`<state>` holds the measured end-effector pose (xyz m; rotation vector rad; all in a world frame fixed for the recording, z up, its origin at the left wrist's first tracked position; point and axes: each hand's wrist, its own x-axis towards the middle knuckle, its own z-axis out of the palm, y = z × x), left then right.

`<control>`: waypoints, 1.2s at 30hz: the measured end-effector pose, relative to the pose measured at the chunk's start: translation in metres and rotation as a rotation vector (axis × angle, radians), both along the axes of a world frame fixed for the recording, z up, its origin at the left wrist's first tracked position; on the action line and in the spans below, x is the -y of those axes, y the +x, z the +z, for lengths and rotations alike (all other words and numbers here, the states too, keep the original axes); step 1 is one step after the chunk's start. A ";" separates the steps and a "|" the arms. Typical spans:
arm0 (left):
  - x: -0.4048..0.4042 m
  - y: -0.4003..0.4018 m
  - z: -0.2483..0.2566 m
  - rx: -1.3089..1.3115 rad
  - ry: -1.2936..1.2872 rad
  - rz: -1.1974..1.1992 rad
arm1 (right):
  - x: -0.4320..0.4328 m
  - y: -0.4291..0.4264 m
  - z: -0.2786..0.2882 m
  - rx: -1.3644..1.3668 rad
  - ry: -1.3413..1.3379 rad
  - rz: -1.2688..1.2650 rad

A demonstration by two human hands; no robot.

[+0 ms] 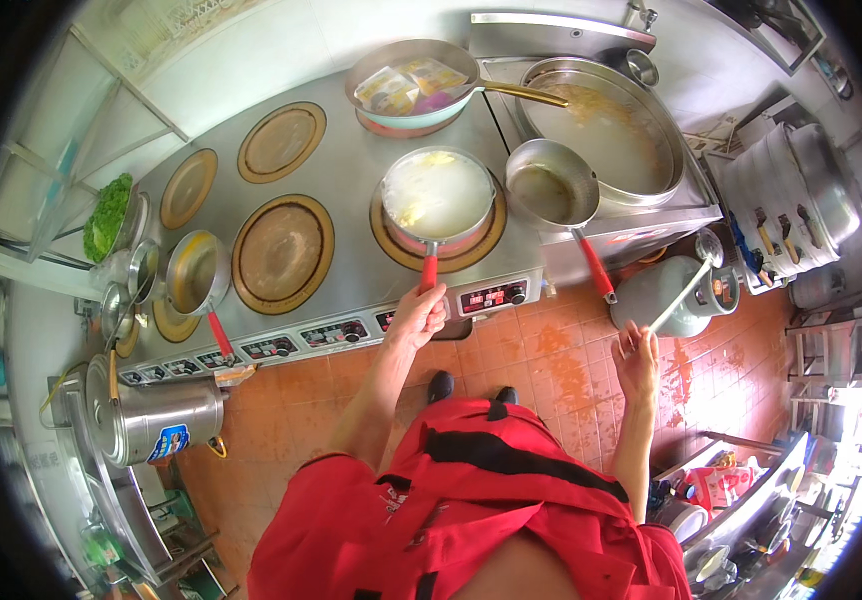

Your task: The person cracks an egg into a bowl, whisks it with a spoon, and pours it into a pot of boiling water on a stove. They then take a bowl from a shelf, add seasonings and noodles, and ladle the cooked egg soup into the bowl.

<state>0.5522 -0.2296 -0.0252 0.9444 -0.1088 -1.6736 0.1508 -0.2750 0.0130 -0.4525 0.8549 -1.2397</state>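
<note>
My left hand (417, 316) grips the red handle of a metal saucepan (438, 196) on a lit-panel cooktop. White, cloudy liquid with yellowish bits fills the saucepan. Off to the right, over the floor, my right hand (635, 358) pinches the end of a ladle's pale handle (682, 294). The ladle's metal bowl (708, 246) points away from me. Between my hands stands a second red-handled saucepan (551, 187) with a little liquid, next to a wide round pot (603, 142) of cloudy liquid with brownish foam.
A pale-green frying pan (408, 112) holding packets sits behind. Bare round cooking plates (283, 253) lie leftward, beside another red-handled saucepan (196, 274). A steel barrel (175, 412) stands front left. At the right are a gas cylinder (648, 296) and stacked metal pots (783, 195). The tiled floor (558, 367) looks wet.
</note>
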 end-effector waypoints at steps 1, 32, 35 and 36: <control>-0.001 0.001 -0.001 0.004 -0.008 0.000 | -0.011 0.000 0.007 -0.028 0.001 -0.016; -0.054 -0.091 0.113 0.278 -0.110 -0.757 | -0.238 -0.044 0.068 -0.221 0.126 -0.443; -0.056 -0.147 0.114 0.235 -0.062 -0.801 | -0.262 -0.082 0.077 -0.237 0.222 -0.435; -0.059 -0.173 0.115 0.193 -0.096 -0.841 | -0.276 -0.099 0.072 -0.240 0.163 -0.445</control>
